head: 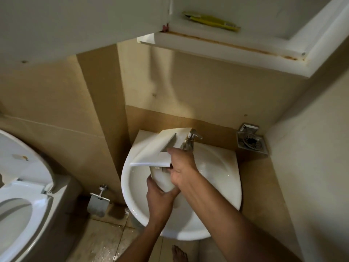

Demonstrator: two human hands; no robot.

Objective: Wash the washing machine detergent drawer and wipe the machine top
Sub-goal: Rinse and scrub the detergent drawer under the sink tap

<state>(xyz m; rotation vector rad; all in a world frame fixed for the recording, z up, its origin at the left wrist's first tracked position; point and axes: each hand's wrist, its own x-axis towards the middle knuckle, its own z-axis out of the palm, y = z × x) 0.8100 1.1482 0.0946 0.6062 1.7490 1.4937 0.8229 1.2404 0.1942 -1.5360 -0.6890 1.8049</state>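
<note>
The white plastic detergent drawer (160, 148) is held tilted over the white corner washbasin (222, 176), its far end up against the chrome tap (191, 139). My left hand (160, 201) grips the drawer's curved front panel from below. My right hand (182, 167) is closed on the drawer's near end, fingers curled over its edge. No running water is visible.
A toilet (22, 186) with its seat down stands at the left. A metal paper holder (98, 202) hangs on the wall beside the basin. A steel soap holder (251, 142) sits right of the tap. An open cabinet (226, 46) with a yellow item (211, 21) hangs overhead. The floor looks wet.
</note>
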